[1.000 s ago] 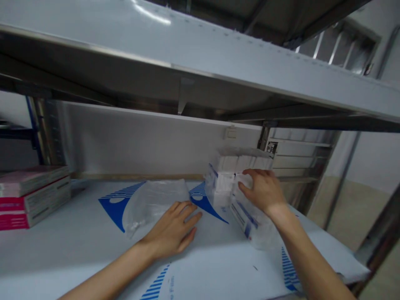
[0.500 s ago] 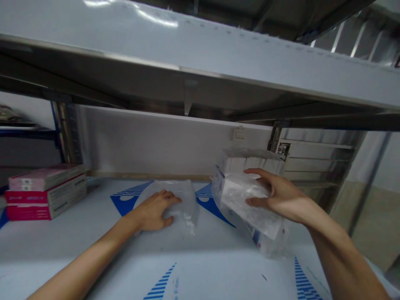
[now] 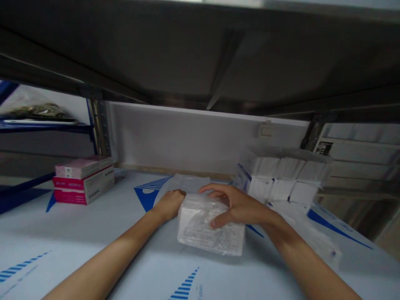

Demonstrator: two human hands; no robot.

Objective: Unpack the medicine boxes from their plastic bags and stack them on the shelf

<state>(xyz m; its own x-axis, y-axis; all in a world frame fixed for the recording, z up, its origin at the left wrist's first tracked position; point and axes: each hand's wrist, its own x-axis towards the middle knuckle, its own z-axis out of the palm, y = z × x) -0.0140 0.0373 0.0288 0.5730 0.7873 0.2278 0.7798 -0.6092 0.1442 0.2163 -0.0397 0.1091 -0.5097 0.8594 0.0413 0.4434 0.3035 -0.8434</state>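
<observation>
The packet in my right grip crowded my left grip; bagged boxes blocked the right, the upper shelf capped my height; the lower shelf lay open toward the pink boxes.

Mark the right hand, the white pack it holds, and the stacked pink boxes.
Right hand (image 3: 239,205): head view, on the back of the hand.
White pack (image 3: 203,234): head view, on the face toward the camera.
Pink boxes (image 3: 79,184): head view, on the middle box's end.

I see a pale-blue shelf striped in deeper blue, a whitish packet, pink and magenta boxes, and a greyish panel.
</observation>
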